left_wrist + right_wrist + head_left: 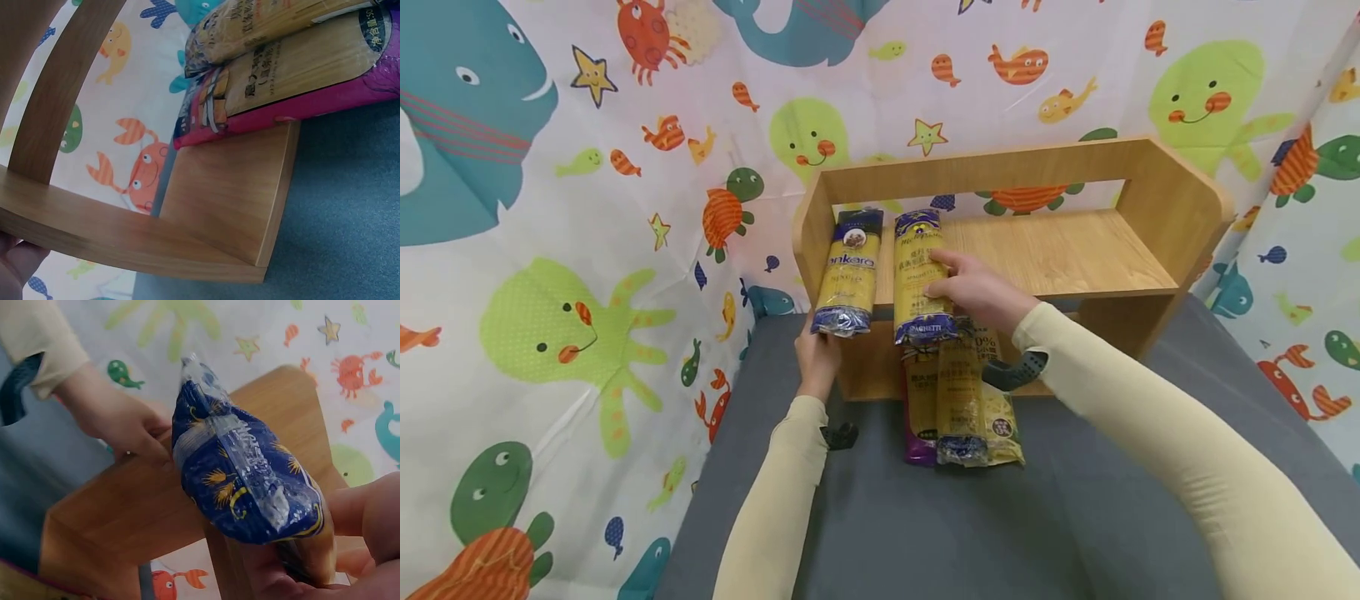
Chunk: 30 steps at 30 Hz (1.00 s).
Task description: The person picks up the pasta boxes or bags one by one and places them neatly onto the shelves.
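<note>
My right hand (981, 287) grips a yellow and blue pack of spaghetti (917, 275) at the shelf's upper board, thumb and fingers on its right side. The right wrist view shows the crimped blue end (244, 469) of this pack close up. To its left a second spaghetti pack, marked ankara (852, 271), leans on the upper board with its lower end past the front edge. Just under that end, my left hand (817, 358) holds the left side panel of the wooden shelf (125, 240). Part of the left hand is hidden behind the packs and panel.
Below the upper board, several more pasta packs lean together, among them a magenta-edged pack (921, 408) and a clear-ended spaghetti pack (961, 408). The shelf stands on a grey tabletop (925, 533), against a curtain (625, 333) printed with sea animals.
</note>
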Available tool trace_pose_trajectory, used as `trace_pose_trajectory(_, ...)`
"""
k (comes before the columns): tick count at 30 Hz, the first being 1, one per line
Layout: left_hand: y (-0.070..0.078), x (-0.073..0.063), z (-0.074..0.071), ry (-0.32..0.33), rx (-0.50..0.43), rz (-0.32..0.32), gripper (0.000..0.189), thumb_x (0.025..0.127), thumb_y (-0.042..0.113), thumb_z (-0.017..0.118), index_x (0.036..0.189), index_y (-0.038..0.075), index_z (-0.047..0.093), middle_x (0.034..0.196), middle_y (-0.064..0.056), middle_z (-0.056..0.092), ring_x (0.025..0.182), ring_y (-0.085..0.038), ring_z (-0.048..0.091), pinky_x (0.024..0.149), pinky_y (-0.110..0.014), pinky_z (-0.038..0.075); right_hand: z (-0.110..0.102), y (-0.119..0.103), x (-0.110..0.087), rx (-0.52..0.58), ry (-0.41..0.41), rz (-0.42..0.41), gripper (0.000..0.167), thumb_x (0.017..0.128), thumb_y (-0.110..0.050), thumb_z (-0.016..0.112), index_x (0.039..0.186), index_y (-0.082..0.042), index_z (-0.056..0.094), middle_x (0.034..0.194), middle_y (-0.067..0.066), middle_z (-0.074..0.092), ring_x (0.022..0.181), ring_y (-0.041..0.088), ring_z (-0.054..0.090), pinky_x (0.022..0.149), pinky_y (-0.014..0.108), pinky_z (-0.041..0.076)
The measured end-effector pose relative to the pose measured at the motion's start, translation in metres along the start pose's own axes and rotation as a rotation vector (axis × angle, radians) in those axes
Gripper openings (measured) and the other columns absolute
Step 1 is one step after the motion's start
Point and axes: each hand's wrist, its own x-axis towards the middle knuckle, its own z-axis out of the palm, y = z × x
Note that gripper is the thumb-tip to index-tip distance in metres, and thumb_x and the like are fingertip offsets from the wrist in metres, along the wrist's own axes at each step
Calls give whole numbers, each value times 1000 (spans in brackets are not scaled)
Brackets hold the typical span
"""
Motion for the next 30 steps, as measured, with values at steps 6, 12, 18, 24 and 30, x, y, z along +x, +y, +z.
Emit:
trace_pose_trajectory(6, -2, -2, 1, 3, 11, 3, 37, 109, 25, 48, 143, 11, 54, 129, -20, 69, 101, -39, 70, 84, -55, 57, 13, -9, 22, 26, 7, -15, 76, 102, -4, 52, 165, -12, 10, 148, 18, 52, 83, 13, 56, 67, 25, 46)
trace_pose_trajectory(12, -2, -1, 0, -1, 15, 2, 37, 108, 25, 49, 143, 12, 54, 123, -19, 71, 94, -36, 70, 78, -51, 57, 20, -15, 35, 82, 15, 14, 78, 101, 1, 50, 165, -14, 9, 150, 18, 50, 95, 18, 60, 67, 22, 51)
trace_pose_trajectory(18, -2, 0, 1, -10, 9, -5, 37, 108, 22, 49, 144, 12, 52, 123, -19, 72, 94, -35, 71, 79, -51, 58, 21, -23, 37, 117, 37, 55, 88, 98, 3, 54, 166, -19, 3, 161, 17, 38, 128, 33, 58, 95, 39, 57)
trace_pose_trajectory(24, -1, 0, 1, -12, 5, 11, 37, 108, 22, 49, 143, 12, 53, 128, -20, 70, 100, -37, 71, 83, -54, 58, 17, -27, 13, 61, 80, 52, 90, 100, -12, 62, 165, -17, 0, 168, 17, 23, 148, 36, 40, 117, 53, 40)
trace_pose_trajectory(30, -3, 0, 1, 3, 11, 25, 35, 108, 20, 49, 141, 11, 54, 127, -21, 70, 99, -38, 71, 81, -54, 57, 5, -8, -24, -13, 22, -8, 81, 103, -12, 55, 165, -13, 2, 165, 31, 21, 141, 47, 47, 109, 54, 47)
